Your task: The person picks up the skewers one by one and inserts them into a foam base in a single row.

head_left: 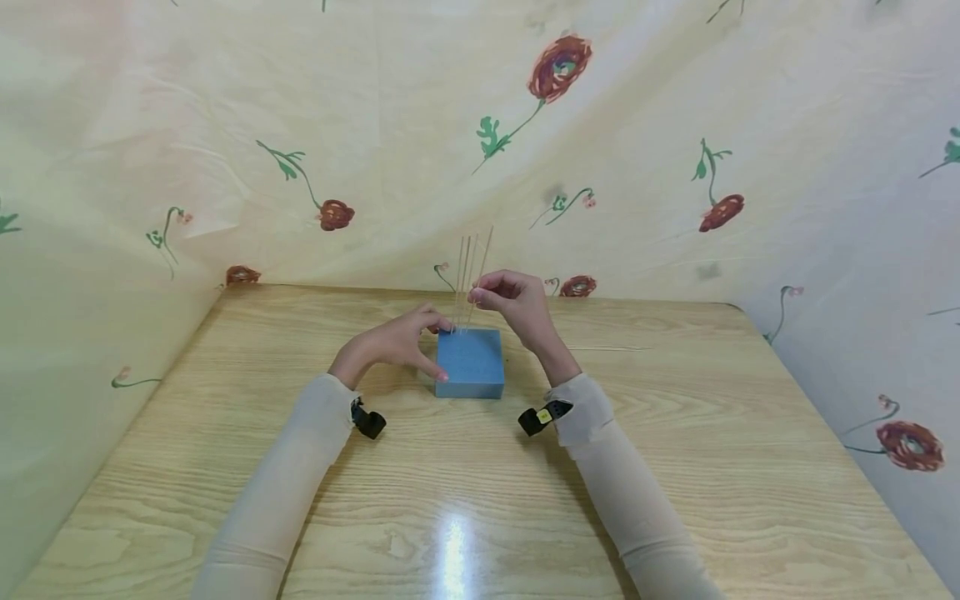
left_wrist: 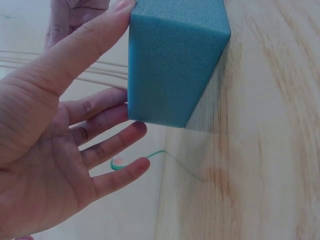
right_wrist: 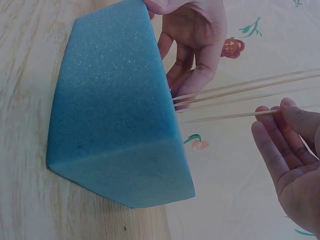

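A blue foam block (head_left: 470,358) lies on the wooden table, with several thin wooden skewers (head_left: 460,271) standing up from its far-left part. My left hand (head_left: 396,340) spans the block's left side, thumb on the near corner and fingertips at the far corner. In the left wrist view, those fingers (left_wrist: 111,97) look nearly straight against the block. Between thumb and fingertips, my right hand (head_left: 517,304) pinches another skewer (right_wrist: 240,116), slightly tilted beside the others. Its lower end meets or nearly meets the block's top; I cannot tell how deep it sits.
Some loose skewers (head_left: 611,347) lie flat on the table (head_left: 675,433) to the right, behind my right wrist. A flowered cloth (head_left: 420,125) hangs along the back and both sides of the table. Each wrist wears a small black camera (head_left: 367,419).
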### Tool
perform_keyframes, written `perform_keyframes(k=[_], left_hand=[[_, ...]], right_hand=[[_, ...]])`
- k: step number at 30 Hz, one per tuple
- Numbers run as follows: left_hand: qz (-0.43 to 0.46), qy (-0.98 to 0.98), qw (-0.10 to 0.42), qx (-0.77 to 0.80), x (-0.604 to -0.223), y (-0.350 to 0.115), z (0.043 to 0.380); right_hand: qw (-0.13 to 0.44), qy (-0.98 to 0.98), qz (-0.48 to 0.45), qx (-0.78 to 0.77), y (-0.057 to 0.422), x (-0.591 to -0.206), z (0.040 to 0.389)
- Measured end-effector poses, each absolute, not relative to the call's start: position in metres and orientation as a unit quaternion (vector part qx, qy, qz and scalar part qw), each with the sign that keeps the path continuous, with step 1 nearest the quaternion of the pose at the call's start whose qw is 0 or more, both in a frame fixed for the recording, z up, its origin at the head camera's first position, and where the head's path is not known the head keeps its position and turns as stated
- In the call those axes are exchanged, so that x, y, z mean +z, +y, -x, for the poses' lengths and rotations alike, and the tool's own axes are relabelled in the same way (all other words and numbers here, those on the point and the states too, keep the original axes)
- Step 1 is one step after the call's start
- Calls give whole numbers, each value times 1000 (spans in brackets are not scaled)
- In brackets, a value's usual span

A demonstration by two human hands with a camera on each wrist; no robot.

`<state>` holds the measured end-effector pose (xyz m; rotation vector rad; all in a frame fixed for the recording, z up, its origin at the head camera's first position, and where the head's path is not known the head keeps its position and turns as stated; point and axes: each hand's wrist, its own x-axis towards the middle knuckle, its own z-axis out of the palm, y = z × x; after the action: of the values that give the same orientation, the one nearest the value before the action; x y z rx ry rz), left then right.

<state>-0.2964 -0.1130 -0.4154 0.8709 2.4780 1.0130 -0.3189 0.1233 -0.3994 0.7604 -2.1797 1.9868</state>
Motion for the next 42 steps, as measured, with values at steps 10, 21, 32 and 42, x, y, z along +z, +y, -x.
perform_keyframes(k=[10,21,32,42], left_hand=[[-308,867,161,356,-413,-112,295],[-311,868,160,353,-414,-113,297],[-308,869,162,352,-415,-114,299],[-310,866,164,356,-417,-113,299]], right_hand=[[46,-717,-253,648,123,-400,319],[41,-743,-261,615,124,-396,318],[35,-786,-265,558,124,-396,317],[34,-783,-273,558,125,-398,317]])
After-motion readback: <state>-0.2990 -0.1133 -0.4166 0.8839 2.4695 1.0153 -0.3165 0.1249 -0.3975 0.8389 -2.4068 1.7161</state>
